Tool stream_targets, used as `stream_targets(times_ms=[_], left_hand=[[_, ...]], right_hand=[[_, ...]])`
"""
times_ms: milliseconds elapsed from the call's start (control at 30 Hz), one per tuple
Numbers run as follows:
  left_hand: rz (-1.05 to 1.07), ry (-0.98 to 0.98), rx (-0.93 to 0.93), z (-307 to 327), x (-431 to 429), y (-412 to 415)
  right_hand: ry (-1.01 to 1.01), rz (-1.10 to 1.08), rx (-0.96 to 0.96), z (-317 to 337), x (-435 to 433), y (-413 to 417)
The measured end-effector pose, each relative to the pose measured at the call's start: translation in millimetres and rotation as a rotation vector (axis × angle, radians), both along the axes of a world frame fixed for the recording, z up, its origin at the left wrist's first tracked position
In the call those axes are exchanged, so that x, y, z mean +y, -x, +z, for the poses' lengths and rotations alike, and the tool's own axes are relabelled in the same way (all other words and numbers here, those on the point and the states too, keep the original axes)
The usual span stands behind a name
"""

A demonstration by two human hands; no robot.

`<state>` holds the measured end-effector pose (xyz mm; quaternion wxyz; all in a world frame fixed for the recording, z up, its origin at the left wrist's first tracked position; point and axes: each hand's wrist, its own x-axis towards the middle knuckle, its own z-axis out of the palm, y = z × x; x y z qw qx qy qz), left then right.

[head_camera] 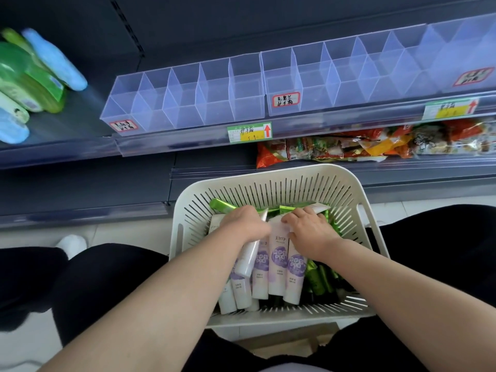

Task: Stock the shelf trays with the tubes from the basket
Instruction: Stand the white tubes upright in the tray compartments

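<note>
Both our hands are down in the basket (268,178), which stands between our knees. Our left hand (241,224), knuckles up, is curled round a white tube (246,260). Its crimped tip pokes out on the side nearest the other hand, and its body runs back under the wrist, tilted across the tubes below. Our right hand (308,229), just beside the left, has its fingers bent onto the crimped ends of the purple tubes (276,264). We cannot tell whether it pinches one or only rests there. Those purple tubes lie side by side beneath both wrists, caps toward us. Green tubes (319,280) lie beyond the fingertips of both hands and beside the right forearm. Well beyond the hands, the clear divided trays (188,103) sit in a row on the shelf (188,146), with a price tag (249,133) on its front edge. Snack packs (335,149) lie under that shelf, past the right hand. Bottles (35,79) lie far off to the left hand's side.
</note>
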<state>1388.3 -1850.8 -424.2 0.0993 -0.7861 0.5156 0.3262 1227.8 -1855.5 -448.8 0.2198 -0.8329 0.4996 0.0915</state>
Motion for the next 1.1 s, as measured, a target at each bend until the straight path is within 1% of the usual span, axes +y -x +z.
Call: stream_targets(times_ms=[67,133,200,267,333,433,533,667,800,867,933,1000,1100], left_hand=[[0.130,0.027,0.166,2,0,-9],[0.209,0.060,0.320,3,2,-20],[0.202,0.081,0.403,2,6,-29],[0.199,0.134,0.431,1,11,-38],[0.222,0.200,0.425,-1,15,-45],[0.248,0.260,0.370,-4,19,-52],[0.268,0.302,0.350,-5,23,-53],[0.233,0.332,0.359,-2,26,-50],[0.186,0.330,0.346,5,26,-47],[0.182,0.344,0.345,9,27,-46],[0.192,0.411,0.348,17,27,-45],[0.202,0.515,0.326,30,27,-43],[0.275,0.702,0.303,59,26,-43]], right_hand=[[0.001,0.006,0.011,-1,0,-3],[0.002,0.022,0.022,-2,1,-8],[0.004,0.027,0.030,-4,3,-14],[0.019,0.031,0.042,-7,5,-16],[0.029,0.032,0.042,-10,6,-17],[0.010,-0.010,-0.001,-11,5,-19],[-0.040,-0.048,-0.030,-7,2,-21],[-0.122,-0.052,-0.012,0,-1,-22],[-0.281,-0.071,-0.048,11,-4,-19],[-0.346,-0.100,-0.114,20,-4,-16],[-0.394,-0.121,-0.190,35,-4,-13],[-0.380,-0.107,-0.247,53,-5,-12],[-0.201,-0.096,-0.308,89,-10,-13]])
